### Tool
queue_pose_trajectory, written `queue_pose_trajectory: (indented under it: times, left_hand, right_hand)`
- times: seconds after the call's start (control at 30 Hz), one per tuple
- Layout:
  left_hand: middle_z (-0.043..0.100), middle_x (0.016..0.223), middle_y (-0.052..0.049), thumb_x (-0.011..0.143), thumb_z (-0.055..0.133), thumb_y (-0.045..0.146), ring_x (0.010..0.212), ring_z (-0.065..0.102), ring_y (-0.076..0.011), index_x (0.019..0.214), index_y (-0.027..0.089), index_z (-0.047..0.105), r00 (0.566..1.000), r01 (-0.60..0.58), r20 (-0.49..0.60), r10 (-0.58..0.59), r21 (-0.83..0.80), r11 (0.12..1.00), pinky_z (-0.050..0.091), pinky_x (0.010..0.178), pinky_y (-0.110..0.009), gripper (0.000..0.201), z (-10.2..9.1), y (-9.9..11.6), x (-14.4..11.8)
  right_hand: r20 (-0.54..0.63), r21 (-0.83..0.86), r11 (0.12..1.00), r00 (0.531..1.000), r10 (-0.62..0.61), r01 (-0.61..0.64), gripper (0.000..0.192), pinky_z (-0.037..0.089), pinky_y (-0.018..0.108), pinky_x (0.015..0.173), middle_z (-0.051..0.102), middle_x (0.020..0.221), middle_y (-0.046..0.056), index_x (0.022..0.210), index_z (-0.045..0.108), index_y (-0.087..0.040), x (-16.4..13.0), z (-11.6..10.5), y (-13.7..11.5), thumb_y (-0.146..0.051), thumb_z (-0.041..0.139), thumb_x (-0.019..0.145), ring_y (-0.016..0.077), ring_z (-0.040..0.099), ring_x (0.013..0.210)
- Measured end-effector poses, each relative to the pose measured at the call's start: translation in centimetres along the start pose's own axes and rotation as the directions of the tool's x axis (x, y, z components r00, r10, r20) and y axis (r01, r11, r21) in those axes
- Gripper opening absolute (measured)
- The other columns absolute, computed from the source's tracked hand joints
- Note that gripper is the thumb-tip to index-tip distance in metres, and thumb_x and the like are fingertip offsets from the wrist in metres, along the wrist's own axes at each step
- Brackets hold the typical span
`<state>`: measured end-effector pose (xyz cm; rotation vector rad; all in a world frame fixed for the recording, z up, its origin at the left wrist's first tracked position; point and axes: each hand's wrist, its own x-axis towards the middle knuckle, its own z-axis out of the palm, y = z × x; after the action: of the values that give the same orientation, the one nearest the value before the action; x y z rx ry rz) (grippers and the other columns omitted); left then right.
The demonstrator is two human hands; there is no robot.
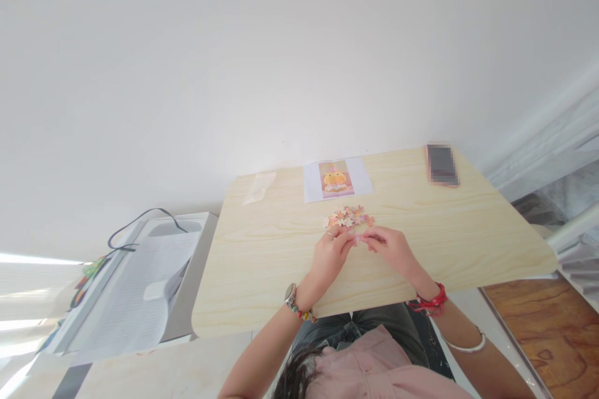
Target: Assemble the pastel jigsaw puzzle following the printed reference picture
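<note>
A heap of small jigsaw puzzle pieces (347, 216), pink, orange and white, lies on the light wooden table just beyond my hands. My left hand (333, 252) and my right hand (388, 248) meet close to the heap, fingertips pinched. Between them is a small pink jigsaw puzzle piece (358, 239), gripped from both sides; fingers cover part of it, and I cannot tell whether it is one piece or two joined. Past the heap, a white sheet (362, 177) bears a printed picture (336, 179) of a yellow-orange figure.
The table (262, 249) stands against a white wall. A phone (442, 165) rests at its far right corner, and a clear plastic bag (259, 187) at the far left. Left of the table, a white cabinet holds papers (140, 280) and a black cable (145, 213).
</note>
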<state>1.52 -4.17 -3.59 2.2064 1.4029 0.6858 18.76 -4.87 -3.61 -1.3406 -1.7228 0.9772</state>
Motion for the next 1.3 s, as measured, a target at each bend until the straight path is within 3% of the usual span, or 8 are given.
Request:
queue_pose_trajectory:
  times: [0.17, 0.3, 0.5, 0.67, 0.77, 0.9, 1.07, 1.3]
  left_hand:
    - [0.057, 0.093, -0.004, 0.085, 0.044, 0.027, 0.085, 0.055, -0.0136, 0.088, 0.023, 0.062, 0.995, 0.065, 0.063, -0.073, 0.121, 0.99, 0.045, 0.073, -0.024, 0.019, -0.1, 0.2, -0.5]
    - [0.055, 0.098, -0.003, 0.082, 0.049, 0.022, 0.087, 0.055, -0.0152, 0.095, 0.024, 0.059, 0.973, 0.154, 0.13, -0.193, 0.261, 0.953, 0.045, 0.067, -0.023, 0.016, -0.2, 0.0, -0.8]
    - [0.053, 0.1, -0.004, 0.084, 0.045, 0.024, 0.089, 0.053, -0.0161, 0.095, 0.024, 0.057, 0.951, 0.128, 0.221, -0.215, 0.351, 0.928, 0.043, 0.065, -0.023, 0.016, 0.3, 0.1, -0.3]
    - [0.053, 0.101, -0.004, 0.088, 0.037, 0.03, 0.088, 0.054, -0.0173, 0.093, 0.023, 0.057, 0.96, 0.086, 0.223, -0.168, 0.338, 0.937, 0.042, 0.064, -0.024, 0.021, 1.2, -0.5, 0.1]
    - [0.052, 0.102, -0.004, 0.088, 0.037, 0.028, 0.088, 0.054, -0.0172, 0.093, 0.023, 0.056, 0.964, 0.086, 0.211, -0.162, 0.328, 0.941, 0.041, 0.065, -0.024, 0.02, 1.6, -0.8, 0.1]
    - [0.052, 0.104, -0.005, 0.088, 0.037, 0.029, 0.089, 0.054, -0.017, 0.092, 0.022, 0.056, 0.963, 0.075, 0.224, -0.153, 0.322, 0.944, 0.042, 0.067, -0.024, 0.021, 1.6, -0.8, 0.1]
    - [0.053, 0.101, -0.005, 0.089, 0.035, 0.027, 0.088, 0.054, -0.0165, 0.091, 0.021, 0.056, 0.96, 0.055, 0.236, -0.148, 0.359, 0.932, 0.043, 0.065, -0.023, 0.022, 1.4, -0.4, 0.0]
    - [0.053, 0.098, -0.005, 0.089, 0.035, 0.028, 0.086, 0.054, -0.0147, 0.087, 0.02, 0.056, 0.952, 0.07, 0.255, -0.167, 0.349, 0.934, 0.043, 0.067, -0.022, 0.022, 1.2, -0.2, -0.2]
  right_hand:
    - [-0.035, -0.205, 0.965, 0.984, -0.177, 0.166, 0.019, 0.047, 0.03, 0.069, 0.063, 0.08, 0.005, 0.079, 0.063, -0.021, 0.2, -1.9, 1.6, -0.032, 0.048, 0.083, 0.0172, 0.058, 0.076]
    - [-0.177, -0.331, 0.942, 0.976, -0.129, 0.065, 0.019, 0.047, 0.031, 0.069, 0.06, 0.08, 0.006, 0.077, 0.063, -0.019, 1.4, -4.3, 4.6, -0.031, 0.049, 0.082, 0.0179, 0.057, 0.076]
    - [-0.213, -0.472, 0.881, 0.974, -0.082, -0.029, 0.021, 0.047, 0.037, 0.07, 0.057, 0.077, 0.007, 0.078, 0.064, -0.02, 3.1, -5.5, 7.2, -0.031, 0.047, 0.083, 0.021, 0.057, 0.074]
    - [-0.207, -0.487, 0.872, 0.963, -0.172, 0.052, 0.02, 0.046, 0.039, 0.079, 0.055, 0.088, 0.008, 0.089, 0.063, -0.021, 2.0, -3.8, 5.6, -0.027, 0.044, 0.083, 0.0229, 0.056, 0.085]
    - [-0.061, -0.439, 0.882, 0.973, -0.223, 0.174, 0.018, 0.045, 0.036, 0.082, 0.055, 0.088, 0.006, 0.086, 0.062, -0.022, 0.8, -1.7, 4.2, -0.024, 0.045, 0.082, 0.0212, 0.055, 0.091]
    - [0.055, -0.425, 0.886, 0.983, -0.176, 0.183, 0.014, 0.047, 0.033, 0.077, 0.055, 0.087, 0.005, 0.082, 0.062, -0.021, -0.3, 0.7, 2.9, -0.021, 0.048, 0.081, 0.0185, 0.056, 0.083]
    - [0.03, -0.462, 0.874, 0.987, -0.158, 0.153, 0.01, 0.047, 0.031, 0.071, 0.055, 0.083, 0.005, 0.08, 0.06, -0.021, -0.8, 2.0, 2.6, -0.022, 0.05, 0.081, 0.0177, 0.057, 0.077]
    - [-0.03, -0.508, 0.848, 0.981, -0.193, 0.151, 0.021, 0.047, 0.03, 0.066, 0.055, 0.077, 0.005, 0.075, 0.059, -0.02, -1.1, 3.1, 2.6, -0.026, 0.043, 0.086, 0.0168, 0.056, 0.069]
